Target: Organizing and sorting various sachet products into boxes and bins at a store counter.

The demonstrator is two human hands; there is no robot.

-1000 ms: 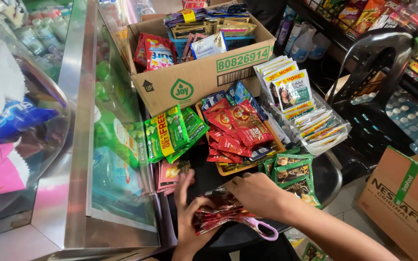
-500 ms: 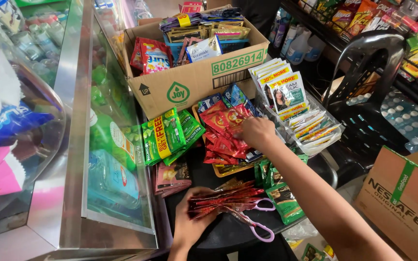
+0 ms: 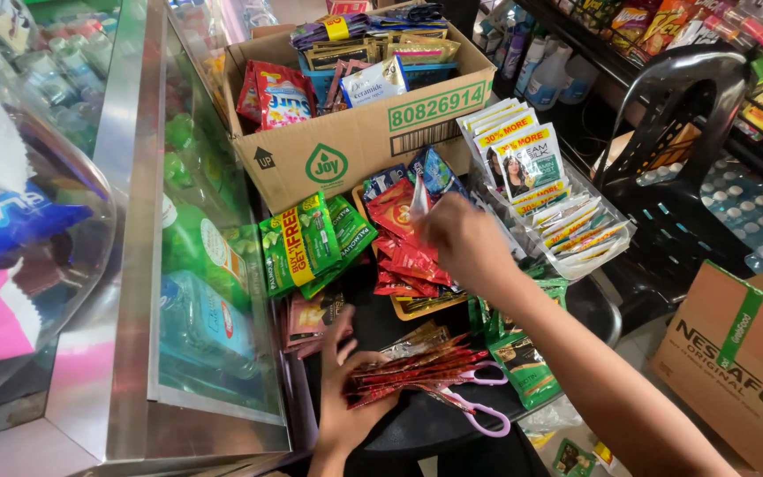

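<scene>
A glass display case (image 3: 196, 291) fills nine o'clock; stocked shelves (image 3: 664, 35) and a black plastic chair (image 3: 691, 115) stand at two.

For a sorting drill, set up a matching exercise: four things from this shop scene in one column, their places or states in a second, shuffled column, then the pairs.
Things:
1. left hand
2. right hand
3. scissors
4. cardboard box

Places or states:
A. lying on the dark seat, pink handles toward the right
B. at the back, open-topped, full of sachet packs
C. holding a fanned bundle of dark red sachets
D. reaching over the red sachets in the tray, pinching one

Pairs: 1-C, 2-D, 3-A, 4-B
</scene>
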